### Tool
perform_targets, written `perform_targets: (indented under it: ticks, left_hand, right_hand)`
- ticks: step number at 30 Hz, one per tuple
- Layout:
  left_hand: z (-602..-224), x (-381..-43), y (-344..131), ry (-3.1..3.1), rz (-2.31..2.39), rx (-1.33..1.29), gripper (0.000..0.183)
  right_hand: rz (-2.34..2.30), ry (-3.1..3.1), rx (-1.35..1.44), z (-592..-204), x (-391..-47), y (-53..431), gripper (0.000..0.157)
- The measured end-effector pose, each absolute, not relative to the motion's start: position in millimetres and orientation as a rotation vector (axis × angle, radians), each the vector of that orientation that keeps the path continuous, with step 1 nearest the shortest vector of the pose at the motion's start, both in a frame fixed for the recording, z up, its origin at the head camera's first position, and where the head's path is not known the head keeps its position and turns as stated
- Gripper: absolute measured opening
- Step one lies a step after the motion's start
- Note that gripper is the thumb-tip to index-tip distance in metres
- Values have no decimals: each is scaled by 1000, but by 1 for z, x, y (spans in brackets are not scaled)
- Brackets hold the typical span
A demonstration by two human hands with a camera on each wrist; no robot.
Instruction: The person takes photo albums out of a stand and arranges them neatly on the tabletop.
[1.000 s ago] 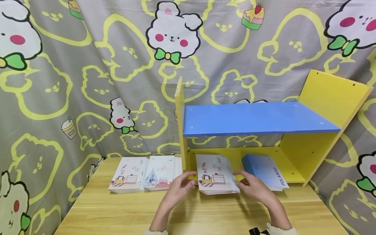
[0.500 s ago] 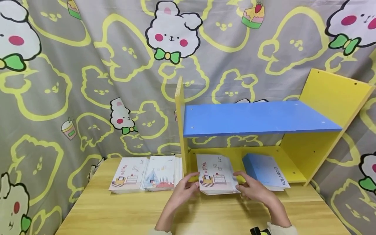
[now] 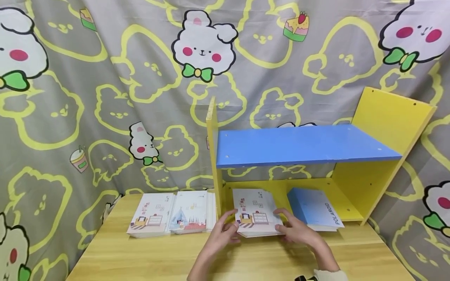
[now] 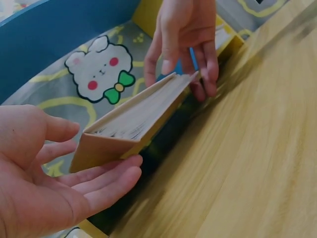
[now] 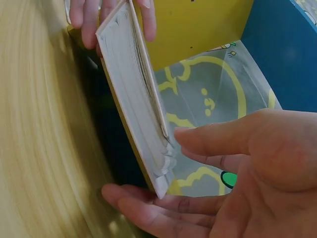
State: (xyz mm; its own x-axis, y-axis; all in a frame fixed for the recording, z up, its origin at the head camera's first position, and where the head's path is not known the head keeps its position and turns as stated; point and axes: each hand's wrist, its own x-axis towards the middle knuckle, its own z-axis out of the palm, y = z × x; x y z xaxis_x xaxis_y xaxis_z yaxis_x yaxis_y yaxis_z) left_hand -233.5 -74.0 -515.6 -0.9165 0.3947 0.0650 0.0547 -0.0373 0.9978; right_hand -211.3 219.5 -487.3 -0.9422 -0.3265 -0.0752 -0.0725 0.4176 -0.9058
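Observation:
A white book (image 3: 254, 212) with a drawn room on its cover lies face up, partly over the yellow bottom board, its front end jutting past the board. At its left edge is my left hand (image 3: 222, 233); in the left wrist view the left fingers (image 4: 106, 186) reach under the spine corner, thumb apart from the cover. On the opposite side is my right hand (image 3: 297, 230). Its fingers (image 5: 168, 213) extend beneath the page corner, and its thumb is close to the cover edge. Neither hand visibly pinches the book.
A yellow shelf unit (image 3: 393, 117) with a blue middle board (image 3: 302, 144) stands at the back. Inside it lies a blue POLAROID book (image 3: 314, 207). Two illustrated white books (image 3: 151, 212) lie left of the unit on the wooden table (image 3: 140, 257). A patterned curtain (image 3: 116, 78) hangs behind.
My left hand has moved right, up to the book's edge. My right hand stays at the right edge. The book has hardly moved; the head view has shifted slightly.

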Motion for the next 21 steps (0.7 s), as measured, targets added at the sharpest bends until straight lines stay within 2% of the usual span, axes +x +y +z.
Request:
perform_targets:
  ticks: [9,21]
  left_hand:
    - [-513,-237,-74,1897,2094,491,55]
    - [-516,-234,-75,1863,2095,442,62]
  right_hand:
    - [-1664,2305,-363,-488,-220,220,43]
    - [-1765,2230,-276,-493,-218,217,52]
